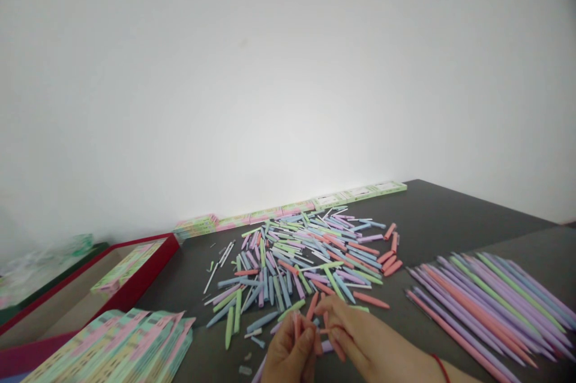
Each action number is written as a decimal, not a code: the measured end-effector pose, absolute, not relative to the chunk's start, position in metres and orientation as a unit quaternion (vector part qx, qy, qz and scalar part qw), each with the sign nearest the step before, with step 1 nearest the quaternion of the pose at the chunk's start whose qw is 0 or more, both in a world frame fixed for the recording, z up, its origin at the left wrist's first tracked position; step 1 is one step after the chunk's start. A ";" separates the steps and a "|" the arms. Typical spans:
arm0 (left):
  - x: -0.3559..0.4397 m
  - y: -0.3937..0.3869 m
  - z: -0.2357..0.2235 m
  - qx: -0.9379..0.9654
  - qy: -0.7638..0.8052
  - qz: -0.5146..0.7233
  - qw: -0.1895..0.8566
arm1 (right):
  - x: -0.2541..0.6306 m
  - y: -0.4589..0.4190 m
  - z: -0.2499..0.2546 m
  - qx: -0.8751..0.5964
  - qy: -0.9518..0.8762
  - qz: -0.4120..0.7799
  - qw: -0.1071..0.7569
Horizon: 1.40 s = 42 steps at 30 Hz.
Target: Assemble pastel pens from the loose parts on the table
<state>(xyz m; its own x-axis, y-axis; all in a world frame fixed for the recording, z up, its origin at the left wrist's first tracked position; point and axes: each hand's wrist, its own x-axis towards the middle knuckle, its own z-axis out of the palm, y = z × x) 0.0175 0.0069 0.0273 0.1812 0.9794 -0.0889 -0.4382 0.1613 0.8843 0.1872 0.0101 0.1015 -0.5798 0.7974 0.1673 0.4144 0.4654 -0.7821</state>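
My left hand (pixel 288 353) is at the bottom centre, fingers curled around a pink pen part (pixel 297 326). My right hand (pixel 346 332) comes in from the lower right with a red string on its wrist; its fingers pinch toward the same pink piece, touching the left hand. Just beyond both hands lies a loose pile of pastel pen parts (pixel 306 257), pink, green, blue and purple, spread over the dark table (pixel 450 209).
A row of assembled pastel pens (pixel 490 305) lies at the right. Stacks of flat printed cartons (pixel 117 347) sit at the lower left, beside a red tray (pixel 135 284). More flat cartons (pixel 315 203) line the white wall at the table's back edge.
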 end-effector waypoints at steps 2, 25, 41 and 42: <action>0.018 0.006 0.028 0.377 0.357 0.534 0.667 | 0.187 0.010 0.101 -0.377 -0.818 0.347 0.262; 0.017 0.005 0.034 0.426 0.413 0.500 0.631 | 0.189 0.030 0.075 -0.394 -0.759 0.383 0.349; 0.014 0.007 0.039 0.361 0.404 0.510 0.668 | 0.178 0.026 0.059 -0.362 -0.605 0.647 0.290; 0.014 0.007 0.038 0.375 0.401 0.510 0.662 | 0.178 0.027 0.059 -0.354 -0.605 0.649 0.295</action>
